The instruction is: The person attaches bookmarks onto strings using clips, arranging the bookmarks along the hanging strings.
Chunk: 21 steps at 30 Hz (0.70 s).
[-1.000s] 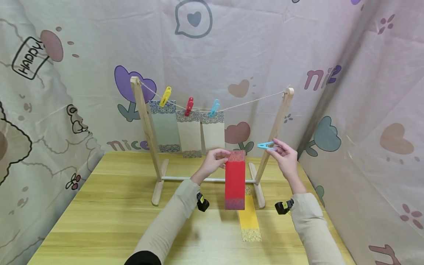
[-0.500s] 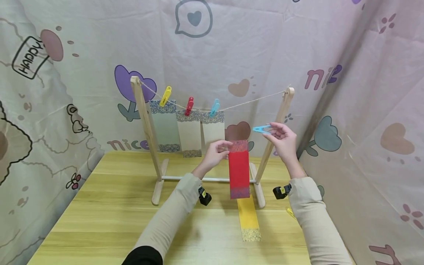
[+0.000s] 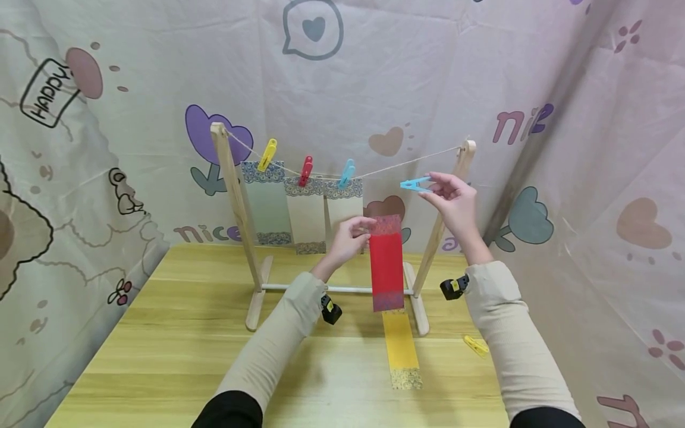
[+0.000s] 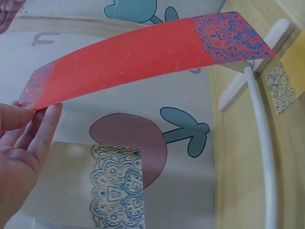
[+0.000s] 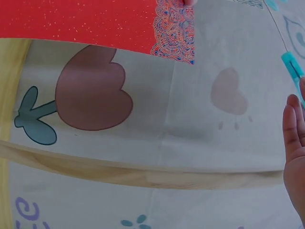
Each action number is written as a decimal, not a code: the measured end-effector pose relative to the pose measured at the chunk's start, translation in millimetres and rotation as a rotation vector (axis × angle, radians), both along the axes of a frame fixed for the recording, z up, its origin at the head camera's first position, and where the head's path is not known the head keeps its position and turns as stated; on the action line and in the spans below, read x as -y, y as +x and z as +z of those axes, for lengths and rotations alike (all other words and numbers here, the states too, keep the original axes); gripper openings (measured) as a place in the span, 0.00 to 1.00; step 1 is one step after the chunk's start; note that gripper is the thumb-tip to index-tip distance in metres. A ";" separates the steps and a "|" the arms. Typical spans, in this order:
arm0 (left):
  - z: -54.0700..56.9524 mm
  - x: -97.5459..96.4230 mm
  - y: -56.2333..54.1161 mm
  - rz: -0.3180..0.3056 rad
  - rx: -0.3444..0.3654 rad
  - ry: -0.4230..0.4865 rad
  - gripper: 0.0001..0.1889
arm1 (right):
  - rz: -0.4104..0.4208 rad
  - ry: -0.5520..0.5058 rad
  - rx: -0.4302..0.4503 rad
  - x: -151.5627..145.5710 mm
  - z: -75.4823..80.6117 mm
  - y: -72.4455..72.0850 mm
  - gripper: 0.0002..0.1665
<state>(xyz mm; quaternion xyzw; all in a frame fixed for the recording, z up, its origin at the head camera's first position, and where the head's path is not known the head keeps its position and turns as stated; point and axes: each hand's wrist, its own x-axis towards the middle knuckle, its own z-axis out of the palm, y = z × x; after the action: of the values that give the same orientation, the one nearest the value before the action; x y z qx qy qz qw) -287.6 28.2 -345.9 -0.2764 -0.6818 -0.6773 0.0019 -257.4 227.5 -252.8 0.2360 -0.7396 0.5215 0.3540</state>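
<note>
My left hand (image 3: 349, 241) pinches a red paper strip (image 3: 386, 264) by the left side of its patterned top end, and the strip hangs in front of the wooden frame. In the left wrist view the thumb and fingers hold the edge of the red strip (image 4: 133, 59). My right hand (image 3: 455, 199) pinches a light blue clothespin (image 3: 415, 185) by its handle ends, to the right of and above the strip, just below the string (image 3: 412, 162). Three pale paper strips hang from that string, under a yellow clothespin (image 3: 267, 156), a red clothespin (image 3: 305, 171) and a blue clothespin (image 3: 346, 173).
A yellow patterned paper strip (image 3: 400, 342) lies on the wooden table (image 3: 176, 333), partly behind the red one. Near the right sleeve lies a yellow clothespin (image 3: 475, 345). The frame's right post (image 3: 434, 244) stands beside my right hand; a white bar (image 3: 342, 289) joins the feet.
Both hands have risen, the left lifting the red strip slightly rightward, the right bringing the blue clothespin up and left towards the string. The yellow clothespin on the table has come into view.
</note>
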 end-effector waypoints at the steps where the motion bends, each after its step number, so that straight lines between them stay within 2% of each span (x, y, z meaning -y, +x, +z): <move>1: 2.8 0.6 1.5 0.003 -0.004 -0.006 0.15 | -0.006 0.009 -0.001 1.2 2.2 -0.5 0.18; 5: 9.4 1.9 3.2 0.012 -0.008 -0.025 0.16 | -0.041 0.042 -0.012 5.4 9.8 -2.5 0.19; 8: 9.6 2.3 -0.1 0.014 -0.021 -0.011 0.17 | -0.054 0.053 -0.025 8.0 14.9 -6.0 0.19; 15: -5.3 -2.0 -22.0 0.042 -0.049 0.031 0.19 | -0.022 0.111 -0.062 7.5 19.3 -29.5 0.20; 17: -3.1 -2.5 -21.0 0.053 -0.054 0.038 0.19 | -0.036 0.144 -0.085 13.2 25.7 -26.3 0.20; 21: 1.2 -4.2 -20.5 0.085 -0.056 0.065 0.19 | -0.074 0.190 -0.141 17.1 31.6 -30.4 0.19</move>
<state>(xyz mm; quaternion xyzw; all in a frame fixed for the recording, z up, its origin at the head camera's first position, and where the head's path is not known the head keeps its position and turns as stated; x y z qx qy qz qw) -308.1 32.4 -344.8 -0.2660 -0.6702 -0.6903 0.0589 -287.8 210.4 -221.2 0.2773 -0.7672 0.4178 0.3999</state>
